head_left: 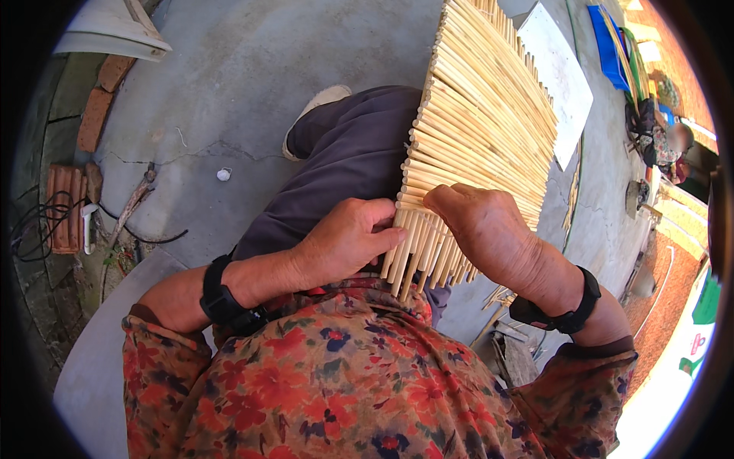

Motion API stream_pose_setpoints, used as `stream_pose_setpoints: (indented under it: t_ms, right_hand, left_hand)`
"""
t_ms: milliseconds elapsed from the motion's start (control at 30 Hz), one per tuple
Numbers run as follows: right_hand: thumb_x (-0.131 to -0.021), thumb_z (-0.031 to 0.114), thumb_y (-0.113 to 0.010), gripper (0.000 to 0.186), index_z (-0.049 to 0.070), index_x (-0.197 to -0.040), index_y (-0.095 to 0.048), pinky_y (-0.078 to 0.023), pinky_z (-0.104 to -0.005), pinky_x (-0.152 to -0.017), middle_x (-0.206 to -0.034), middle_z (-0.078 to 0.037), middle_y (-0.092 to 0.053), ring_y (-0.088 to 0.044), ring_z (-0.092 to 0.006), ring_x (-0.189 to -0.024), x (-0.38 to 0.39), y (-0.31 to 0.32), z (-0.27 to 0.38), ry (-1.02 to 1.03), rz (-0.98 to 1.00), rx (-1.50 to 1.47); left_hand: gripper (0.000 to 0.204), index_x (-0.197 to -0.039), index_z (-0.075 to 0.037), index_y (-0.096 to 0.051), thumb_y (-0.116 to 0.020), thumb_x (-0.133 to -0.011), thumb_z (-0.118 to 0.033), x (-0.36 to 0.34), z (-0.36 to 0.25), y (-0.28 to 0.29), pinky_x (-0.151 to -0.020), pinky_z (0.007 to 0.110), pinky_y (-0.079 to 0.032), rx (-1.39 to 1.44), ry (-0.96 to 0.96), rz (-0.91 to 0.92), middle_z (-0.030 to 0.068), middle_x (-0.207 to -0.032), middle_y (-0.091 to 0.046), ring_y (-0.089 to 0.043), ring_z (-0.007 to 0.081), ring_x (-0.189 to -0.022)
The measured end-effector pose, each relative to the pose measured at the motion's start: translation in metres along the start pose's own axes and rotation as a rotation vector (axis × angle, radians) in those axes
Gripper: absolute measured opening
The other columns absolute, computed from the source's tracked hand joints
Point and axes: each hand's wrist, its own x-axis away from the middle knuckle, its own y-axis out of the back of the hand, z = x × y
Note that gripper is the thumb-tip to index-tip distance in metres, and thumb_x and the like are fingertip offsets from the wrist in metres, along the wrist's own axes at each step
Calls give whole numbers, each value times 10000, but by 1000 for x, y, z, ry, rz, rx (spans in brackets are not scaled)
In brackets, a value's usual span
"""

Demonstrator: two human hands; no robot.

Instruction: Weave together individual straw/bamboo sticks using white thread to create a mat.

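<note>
A mat of pale reed sticks (pixel 482 115), laid side by side, spreads over my lap and runs away to the upper right. At its near end several sticks hang downward over my waist. My left hand (pixel 348 237) grips the left edge of this near end, thumb and forefinger closed on the stick ends. Bent over the top of the mat, my right hand (pixel 485 226) has its thumb and fingers pinched together at the row where the sticks turn down. Whatever thin thing it may pinch is too small to make out.
Concrete floor (pixel 229 84) surrounds my legs. On the left lie bricks (pixel 95 118), a black cable (pixel 38 222) and a dry branch (pixel 138 195). A white board (pixel 569 84) lies beyond the mat. Another person (pixel 667 145) sits far right near a blue container (pixel 608 46).
</note>
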Motion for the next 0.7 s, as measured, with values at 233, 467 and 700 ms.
stream_pose_setpoints:
  t_ms: [233, 467, 700]
  right_hand:
    - [-712, 3, -551, 153, 4, -849, -484, -502, -393, -565, -713, -147, -583, -621, -336, -683, -4, -2, -2, 10, 18, 34]
    - [-771, 21, -528, 108, 0, -868, -485, -500, -412, -533, -627, -170, -597, -628, -354, -628, -11, -3, -2, -62, 44, 50]
    - [-837, 145, -559, 113, 45, -882, -530, -493, -395, -543, -646, -137, -595, -625, -324, -642, 12, 6, -3, -70, -24, 132]
  left_hand:
    - [196, -850, 45, -568, -564, -875, -149, -2, 0, 1, -492, 269, -401, -38, -7, 7, 27, -605, -550, -450, 42, -562]
    - [205, -871, 37, -572, -558, -887, -167, -5, 5, -2, -491, 256, -408, 30, 15, 21, 17, -619, -554, -472, 57, -541]
    - [215, -891, 38, -571, -546, -896, -175, -9, -7, -3, -523, 255, -447, -128, -66, 137, 44, -721, -590, -520, 77, -592]
